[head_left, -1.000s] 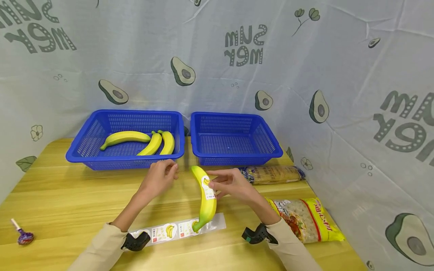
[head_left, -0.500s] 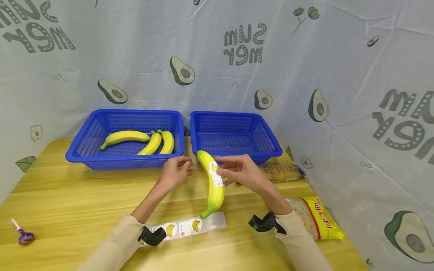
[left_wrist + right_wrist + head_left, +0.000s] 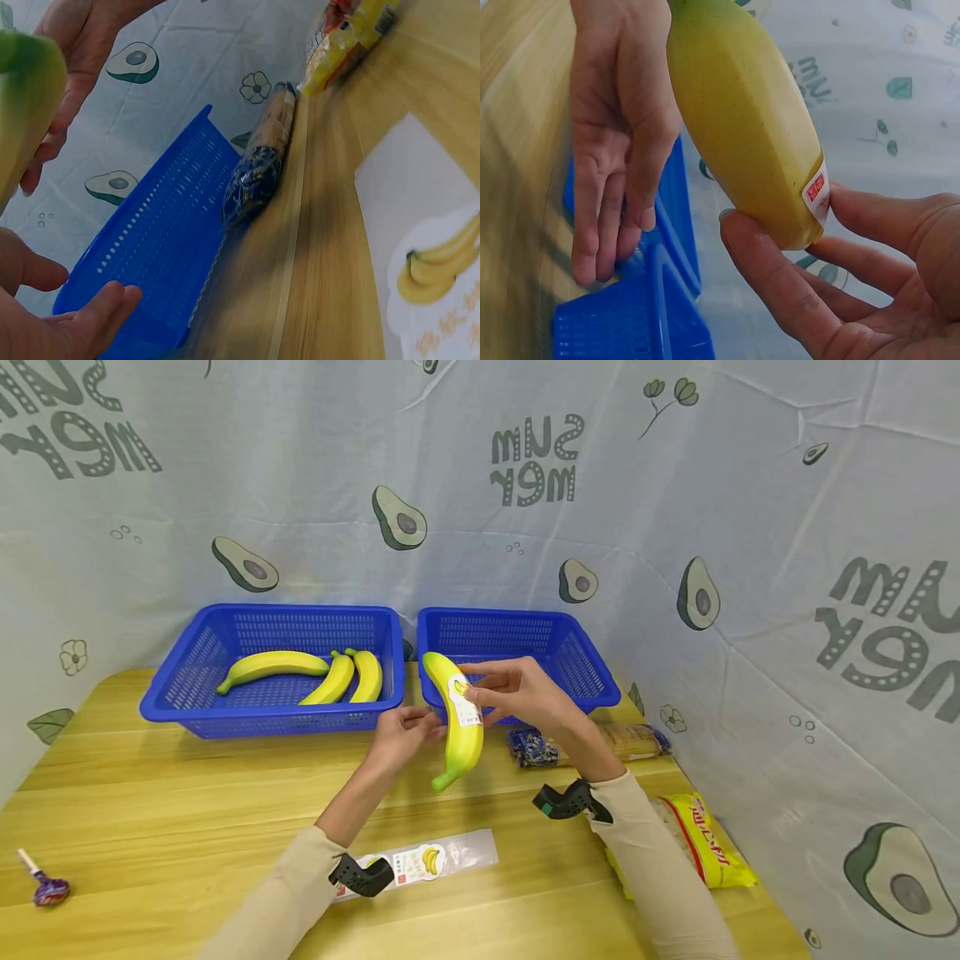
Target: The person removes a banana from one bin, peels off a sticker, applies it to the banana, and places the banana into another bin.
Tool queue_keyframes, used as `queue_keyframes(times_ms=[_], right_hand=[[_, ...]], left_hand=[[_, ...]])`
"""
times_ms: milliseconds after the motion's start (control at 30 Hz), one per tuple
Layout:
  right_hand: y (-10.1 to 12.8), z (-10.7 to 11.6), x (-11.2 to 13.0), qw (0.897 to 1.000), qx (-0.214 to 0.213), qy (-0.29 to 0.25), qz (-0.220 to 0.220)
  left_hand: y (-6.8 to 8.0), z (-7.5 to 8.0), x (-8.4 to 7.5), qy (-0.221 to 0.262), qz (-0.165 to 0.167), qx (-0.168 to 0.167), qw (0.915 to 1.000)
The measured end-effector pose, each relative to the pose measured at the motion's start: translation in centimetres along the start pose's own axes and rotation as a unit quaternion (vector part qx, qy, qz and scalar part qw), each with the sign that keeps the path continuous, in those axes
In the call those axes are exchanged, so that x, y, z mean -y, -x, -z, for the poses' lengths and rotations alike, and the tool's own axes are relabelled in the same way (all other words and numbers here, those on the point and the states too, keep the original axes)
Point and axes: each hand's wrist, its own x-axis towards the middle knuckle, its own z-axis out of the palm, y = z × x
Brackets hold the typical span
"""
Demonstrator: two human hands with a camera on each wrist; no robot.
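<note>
My right hand [image 3: 521,693] pinches a yellow banana [image 3: 462,745] between thumb and fingers, its green tip pointing down. An oval-topped white label [image 3: 461,700] with a banana picture is on the banana's side. The banana is up in front of the right blue basket [image 3: 495,625], overlapping its front left corner in the head view. My left hand [image 3: 401,739] is low beside the banana, holding nothing; in the right wrist view the left hand [image 3: 619,150] has its fingers loosely extended, apart from the fruit.
The left blue basket [image 3: 300,631] contains several bananas, one being the long banana [image 3: 273,665]. A strip of banana labels [image 3: 468,849] lies on the table [image 3: 187,827]. Pasta packet [image 3: 626,742] and yellow food bag [image 3: 712,843] lie right; a lollipop [image 3: 49,890] lies left.
My right hand has carried the banana up and forward to the right basket's front edge. My left hand has moved right and slightly forward, alongside it.
</note>
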Motion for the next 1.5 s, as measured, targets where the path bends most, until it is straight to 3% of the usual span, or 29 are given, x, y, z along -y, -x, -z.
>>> queue_keyframes(times_ms=[233, 500, 700, 967, 1500], right_hand=[[-2.3, 0.7, 0.2, 1.0, 0.003, -0.001, 0.003], [-4.6, 0.8, -0.4, 1.0, -0.003, -0.002, -0.015], [-5.6, 0.9, -0.9, 0.999, -0.005, -0.017, -0.03], [-6.7, 2.1, -2.1, 0.998, -0.026, -0.013, -0.054], [-10.1, 4.6, -3.5, 0.993, -0.029, -0.002, -0.114]], left_hand=[[-1.0, -0.7, 0.4, 0.09, 0.021, -0.038, 0.995], [-1.8, -1.6, 0.6, 0.127, 0.049, -0.09, 0.9866], [-2.0, -2.1, 0.8, 0.172, 0.047, -0.115, 0.9773], [-2.0, -2.7, 0.9, 0.261, 0.042, -0.096, 0.9596], [-2.0, -3.0, 0.7, 0.296, 0.043, -0.087, 0.9502]])
